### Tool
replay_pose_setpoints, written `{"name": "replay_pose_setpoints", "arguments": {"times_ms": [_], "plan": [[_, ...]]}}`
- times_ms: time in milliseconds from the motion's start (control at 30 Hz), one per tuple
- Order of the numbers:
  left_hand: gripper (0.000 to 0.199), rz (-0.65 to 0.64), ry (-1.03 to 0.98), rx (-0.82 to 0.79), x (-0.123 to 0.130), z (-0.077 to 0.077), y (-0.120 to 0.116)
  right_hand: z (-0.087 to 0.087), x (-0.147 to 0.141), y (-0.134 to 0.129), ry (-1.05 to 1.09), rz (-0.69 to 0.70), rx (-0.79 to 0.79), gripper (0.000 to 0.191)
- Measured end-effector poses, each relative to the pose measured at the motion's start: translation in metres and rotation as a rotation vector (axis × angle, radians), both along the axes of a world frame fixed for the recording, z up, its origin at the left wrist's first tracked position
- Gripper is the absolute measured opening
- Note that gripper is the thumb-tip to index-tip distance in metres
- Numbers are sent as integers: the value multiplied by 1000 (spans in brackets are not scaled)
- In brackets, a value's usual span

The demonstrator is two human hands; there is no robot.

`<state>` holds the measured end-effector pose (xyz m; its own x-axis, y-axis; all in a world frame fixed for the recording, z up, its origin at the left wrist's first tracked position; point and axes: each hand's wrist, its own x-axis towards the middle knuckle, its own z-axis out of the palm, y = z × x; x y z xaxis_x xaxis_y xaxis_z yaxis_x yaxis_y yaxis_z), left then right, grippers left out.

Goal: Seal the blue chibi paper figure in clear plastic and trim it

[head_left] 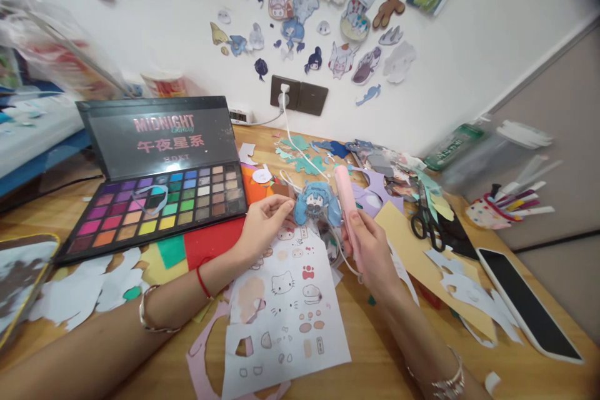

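Observation:
My left hand (pixel 268 225) pinches the left edge of a paper cutout (pixel 313 203) of a blue-haired cartoon character between thumb and fingers. The cutout is held above a printed sheet (pixel 281 325) with cat-face drawings and cut-out holes. Wrapped round a slim pink stick-shaped tool (pixel 345 200), my right hand (pixel 372 247) is closed just right of the cutout. The tool looks like a small hair straightener, and a white cord shows by its lower end. Whether it touches the cutout I cannot tell.
An open eyeshadow palette (pixel 157 200) stands at left. Black scissors (pixel 424 219), paper scraps (pixel 459 281), a phone (pixel 529 303) and a pen holder (pixel 490 212) lie right. A white cord (pixel 295 140) runs from the wall socket (pixel 299 95). Stickers cover the wall.

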<state>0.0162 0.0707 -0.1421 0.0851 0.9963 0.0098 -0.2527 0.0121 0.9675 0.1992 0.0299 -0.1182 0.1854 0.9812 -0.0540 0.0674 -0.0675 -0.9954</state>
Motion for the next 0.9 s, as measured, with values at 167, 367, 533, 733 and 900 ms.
{"name": "replay_pose_setpoints", "arguments": {"times_ms": [167, 367, 533, 733, 900], "plan": [[16, -5, 7, 0, 1, 3, -1, -1, 1, 1, -30, 23, -5, 34], [14, -39, 0, 11, 2, 4, -1, -3, 3, 5, -60, 35, -6, 34], [15, -57, -5, 16, 2, 2, -2, -2, 3, 5, -71, 45, -11, 34], [17, -65, 5, 21, 2, 1, 0, -2, 3, 3, -86, 54, -36, 33], [18, -73, 12, 31, 3, -1, 1, -1, 3, 3, -67, 50, -59, 33]]}}
